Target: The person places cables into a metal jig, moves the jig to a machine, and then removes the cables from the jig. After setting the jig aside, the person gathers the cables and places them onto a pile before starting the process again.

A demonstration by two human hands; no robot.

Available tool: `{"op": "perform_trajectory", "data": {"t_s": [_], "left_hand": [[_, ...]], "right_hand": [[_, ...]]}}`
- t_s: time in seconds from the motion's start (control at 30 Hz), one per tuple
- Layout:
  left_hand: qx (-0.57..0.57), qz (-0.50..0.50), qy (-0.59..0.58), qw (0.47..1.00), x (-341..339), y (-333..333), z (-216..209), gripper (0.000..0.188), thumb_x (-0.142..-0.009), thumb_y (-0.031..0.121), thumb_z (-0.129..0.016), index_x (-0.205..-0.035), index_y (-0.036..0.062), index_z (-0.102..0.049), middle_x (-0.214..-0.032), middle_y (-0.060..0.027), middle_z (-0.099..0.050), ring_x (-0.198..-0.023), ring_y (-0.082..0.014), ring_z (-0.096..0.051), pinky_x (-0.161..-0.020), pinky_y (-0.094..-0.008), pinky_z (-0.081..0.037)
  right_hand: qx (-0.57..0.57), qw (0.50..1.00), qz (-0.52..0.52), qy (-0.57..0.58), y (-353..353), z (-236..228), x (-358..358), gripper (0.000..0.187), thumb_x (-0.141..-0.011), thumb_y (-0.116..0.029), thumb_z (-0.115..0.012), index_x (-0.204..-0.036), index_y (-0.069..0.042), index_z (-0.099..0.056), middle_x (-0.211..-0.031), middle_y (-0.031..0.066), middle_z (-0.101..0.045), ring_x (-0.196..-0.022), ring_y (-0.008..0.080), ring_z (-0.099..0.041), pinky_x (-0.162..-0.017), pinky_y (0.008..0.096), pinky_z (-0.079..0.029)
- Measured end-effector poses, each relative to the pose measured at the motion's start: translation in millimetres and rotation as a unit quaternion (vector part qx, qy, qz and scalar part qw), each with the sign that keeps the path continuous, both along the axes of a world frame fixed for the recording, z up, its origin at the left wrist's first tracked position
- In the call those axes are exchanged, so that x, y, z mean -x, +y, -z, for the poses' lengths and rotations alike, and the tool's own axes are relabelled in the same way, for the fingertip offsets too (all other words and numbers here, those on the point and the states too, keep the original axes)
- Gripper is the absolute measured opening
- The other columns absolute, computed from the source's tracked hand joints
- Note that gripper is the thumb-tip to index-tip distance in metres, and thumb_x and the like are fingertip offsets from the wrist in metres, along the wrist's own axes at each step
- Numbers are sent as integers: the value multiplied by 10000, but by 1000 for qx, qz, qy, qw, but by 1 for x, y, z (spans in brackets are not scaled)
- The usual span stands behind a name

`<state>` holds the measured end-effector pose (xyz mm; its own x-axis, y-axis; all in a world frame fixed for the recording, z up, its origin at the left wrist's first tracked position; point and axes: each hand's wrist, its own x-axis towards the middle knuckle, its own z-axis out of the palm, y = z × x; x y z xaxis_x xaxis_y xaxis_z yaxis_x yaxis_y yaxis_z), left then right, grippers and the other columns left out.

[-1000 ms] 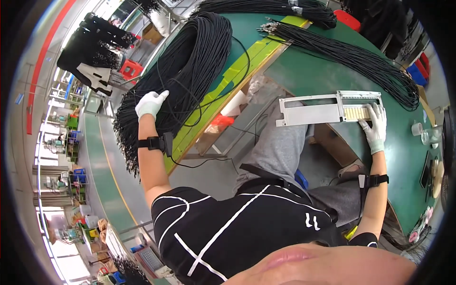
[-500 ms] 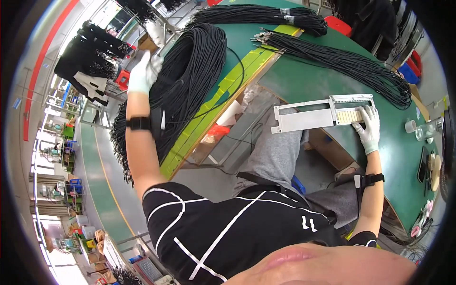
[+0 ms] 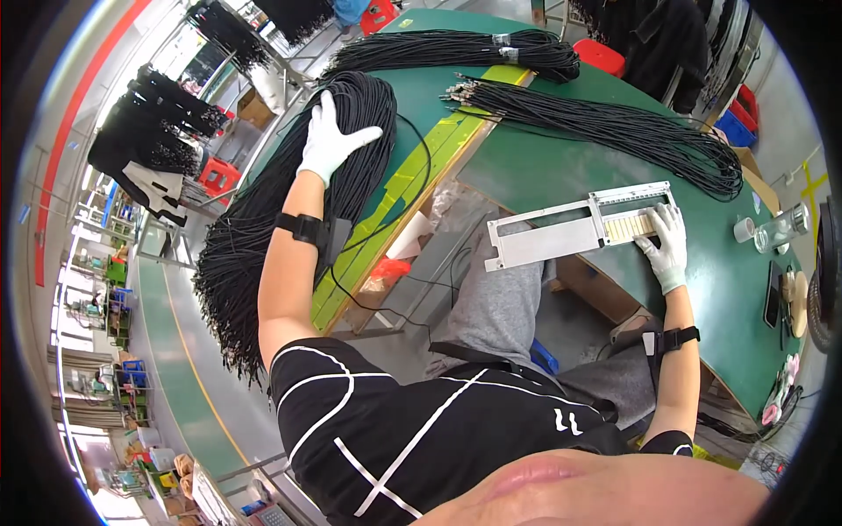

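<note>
My left hand, in a white glove, lies over a thick looped bundle of black cables on the left side of the table. Its fingers are stretched and the thumb stands well apart. On the right, my gloved right hand grips the right end of a silver metal frame, with fingers over its edge. A row of pale yellow strips fills the frame's right section, partly hidden under the fingers. The frame's left part juts past the table edge, above my leg.
Two more black cable bundles, one at the back and one at the right, lie on the green table. A yellow-green strip runs along the table. A clear jar and a phone sit far right.
My left hand has moved rightward and down onto the looped cable bundle, its fingers now spread. My right hand stays at the metal frame. The whole view has shifted slightly.
</note>
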<state>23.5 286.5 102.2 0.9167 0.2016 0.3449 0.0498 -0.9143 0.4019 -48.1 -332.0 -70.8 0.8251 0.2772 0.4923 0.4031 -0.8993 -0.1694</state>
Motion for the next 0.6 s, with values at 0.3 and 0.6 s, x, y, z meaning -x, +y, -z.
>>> {"op": "perform_trajectory", "data": {"t_s": [0.3,0.6], "left_hand": [[472,76,91,874,-38,62,23,663,-816,488,-737,-1115,-96,-641,-1076,-143,-681,-986,-209,-612,-917,-333,-442],[271,26,6,962,-30,41,-1,476,-827,360,-768,-1055,-46,-673,-968,-77,-672,-869,-163,-594,-797,-276,-444]], "right_hand": [[0,1000,-2,11,1,-1,-3,618,-798,-414,-711,-1290,-63,-583,-1378,184,-528,-1338,385,-420,-1159,491,-268],[1,1000,4,17,3,-6,0,622,-787,-392,-723,-1301,-73,-579,-1378,181,-530,-1341,384,-415,-1166,489,-262]]}}
